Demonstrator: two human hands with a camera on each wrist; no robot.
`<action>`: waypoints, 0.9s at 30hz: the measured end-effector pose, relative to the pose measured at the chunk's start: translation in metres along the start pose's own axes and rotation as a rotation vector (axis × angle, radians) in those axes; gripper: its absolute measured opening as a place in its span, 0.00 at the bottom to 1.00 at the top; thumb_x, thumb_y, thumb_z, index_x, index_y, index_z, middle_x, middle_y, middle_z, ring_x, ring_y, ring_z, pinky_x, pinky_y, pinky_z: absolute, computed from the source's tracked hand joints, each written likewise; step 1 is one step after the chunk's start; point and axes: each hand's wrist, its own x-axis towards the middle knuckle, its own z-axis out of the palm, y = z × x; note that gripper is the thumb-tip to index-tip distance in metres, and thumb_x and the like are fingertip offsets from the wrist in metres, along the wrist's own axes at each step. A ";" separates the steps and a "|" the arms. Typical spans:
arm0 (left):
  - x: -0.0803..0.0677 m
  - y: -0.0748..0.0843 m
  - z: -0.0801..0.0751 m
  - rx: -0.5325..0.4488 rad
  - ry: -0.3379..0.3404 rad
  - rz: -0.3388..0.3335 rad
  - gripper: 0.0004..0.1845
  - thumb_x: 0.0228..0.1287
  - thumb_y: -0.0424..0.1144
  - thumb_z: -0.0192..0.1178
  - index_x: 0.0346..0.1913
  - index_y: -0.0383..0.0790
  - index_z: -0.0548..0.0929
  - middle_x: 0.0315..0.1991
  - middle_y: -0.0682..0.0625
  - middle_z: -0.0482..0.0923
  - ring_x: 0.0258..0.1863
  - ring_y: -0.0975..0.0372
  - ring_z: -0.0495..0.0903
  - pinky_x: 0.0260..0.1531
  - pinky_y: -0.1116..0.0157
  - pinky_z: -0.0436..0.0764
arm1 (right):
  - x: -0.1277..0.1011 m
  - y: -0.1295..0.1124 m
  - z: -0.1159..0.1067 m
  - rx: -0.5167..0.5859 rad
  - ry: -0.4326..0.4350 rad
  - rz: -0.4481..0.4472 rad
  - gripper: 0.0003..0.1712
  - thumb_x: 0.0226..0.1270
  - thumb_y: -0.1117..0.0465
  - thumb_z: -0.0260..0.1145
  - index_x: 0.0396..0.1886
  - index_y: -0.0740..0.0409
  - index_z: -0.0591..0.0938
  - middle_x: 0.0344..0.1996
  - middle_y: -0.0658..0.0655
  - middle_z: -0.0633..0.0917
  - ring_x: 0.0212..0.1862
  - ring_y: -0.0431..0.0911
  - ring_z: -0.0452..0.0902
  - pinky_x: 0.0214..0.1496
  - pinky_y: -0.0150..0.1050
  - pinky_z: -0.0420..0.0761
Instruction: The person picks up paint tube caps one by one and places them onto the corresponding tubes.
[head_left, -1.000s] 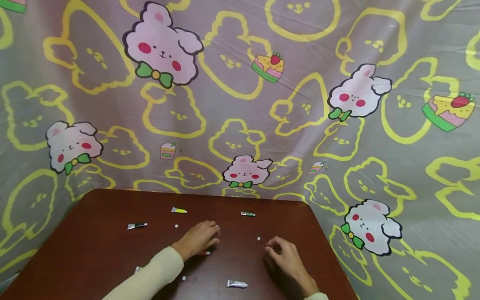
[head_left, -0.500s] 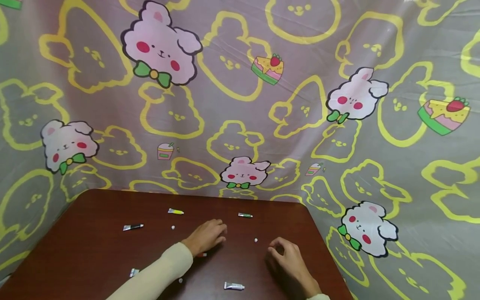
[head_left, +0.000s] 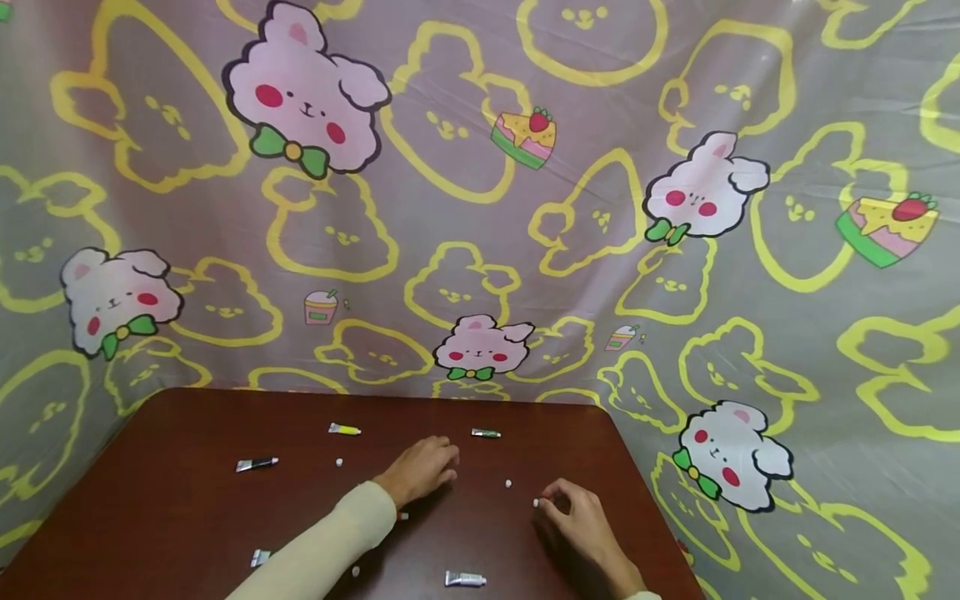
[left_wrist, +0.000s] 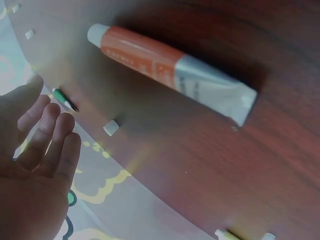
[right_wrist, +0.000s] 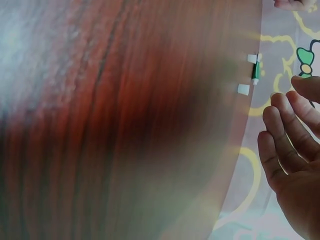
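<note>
My left hand (head_left: 422, 471) hovers low over the table with its fingers loosely bent, nothing between them in the left wrist view. An orange paint tube (left_wrist: 145, 57) with a white end lies beneath it, mostly covered by the hand and sleeve in the head view. Beyond that tube sits a white cap (left_wrist: 111, 128). On the right, my right hand (head_left: 583, 518) has its thumb and fingers curved over the table. Right at its fingertips is another white cap (head_left: 536, 502); the right wrist view shows this cap (right_wrist: 243, 89) apart from the relaxed fingers.
The brown table (head_left: 180, 500) bears a green paint tube (head_left: 486, 433), a yellow one (head_left: 345, 429), a black one (head_left: 257, 463) and a silver-white one (head_left: 465, 578). A tube end (head_left: 260, 557) shows by the sleeve. Several white caps lie among them. A patterned curtain (head_left: 450, 208) borders the table.
The left hand has moved right across the table. A white cap has come into sight at the right fingertips, while that hand stays nearly in place. The head view has turned slightly.
</note>
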 end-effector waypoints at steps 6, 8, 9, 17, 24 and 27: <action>0.010 -0.003 0.001 0.024 -0.006 -0.018 0.08 0.67 0.38 0.77 0.40 0.43 0.85 0.38 0.50 0.83 0.40 0.55 0.84 0.44 0.57 0.86 | 0.003 0.001 -0.002 0.012 -0.009 0.017 0.10 0.63 0.64 0.82 0.35 0.45 0.89 0.30 0.36 0.87 0.34 0.30 0.79 0.41 0.33 0.81; 0.013 -0.003 0.001 0.025 -0.008 -0.020 0.08 0.67 0.38 0.76 0.40 0.43 0.86 0.38 0.50 0.83 0.40 0.56 0.84 0.44 0.57 0.86 | 0.003 0.002 -0.003 0.016 -0.013 0.022 0.10 0.63 0.65 0.82 0.35 0.47 0.89 0.29 0.37 0.87 0.33 0.30 0.79 0.41 0.33 0.82; 0.015 -0.003 0.001 0.027 -0.007 -0.018 0.08 0.67 0.38 0.76 0.40 0.43 0.86 0.38 0.50 0.83 0.40 0.56 0.84 0.44 0.57 0.86 | 0.003 0.003 -0.003 0.016 -0.015 0.025 0.10 0.63 0.65 0.82 0.35 0.46 0.89 0.29 0.37 0.87 0.33 0.30 0.79 0.41 0.33 0.82; 0.027 -0.001 0.006 0.002 -0.005 -0.040 0.08 0.68 0.39 0.76 0.41 0.43 0.86 0.39 0.49 0.84 0.41 0.55 0.85 0.45 0.57 0.86 | 0.003 0.009 -0.003 0.006 -0.016 0.049 0.10 0.63 0.64 0.82 0.35 0.46 0.89 0.29 0.37 0.87 0.32 0.29 0.80 0.41 0.35 0.83; 0.035 -0.003 0.013 0.008 0.008 -0.054 0.09 0.67 0.39 0.77 0.40 0.43 0.86 0.37 0.49 0.83 0.39 0.54 0.84 0.43 0.55 0.86 | 0.006 0.012 -0.003 -0.002 -0.023 0.070 0.10 0.65 0.63 0.81 0.43 0.51 0.89 0.28 0.38 0.87 0.31 0.30 0.80 0.39 0.32 0.81; 0.039 -0.003 0.014 0.005 -0.014 -0.074 0.09 0.68 0.39 0.76 0.41 0.42 0.86 0.37 0.49 0.82 0.39 0.54 0.84 0.44 0.55 0.86 | 0.007 0.012 -0.003 -0.004 -0.028 0.080 0.09 0.65 0.64 0.81 0.43 0.52 0.89 0.28 0.39 0.87 0.30 0.30 0.80 0.38 0.32 0.81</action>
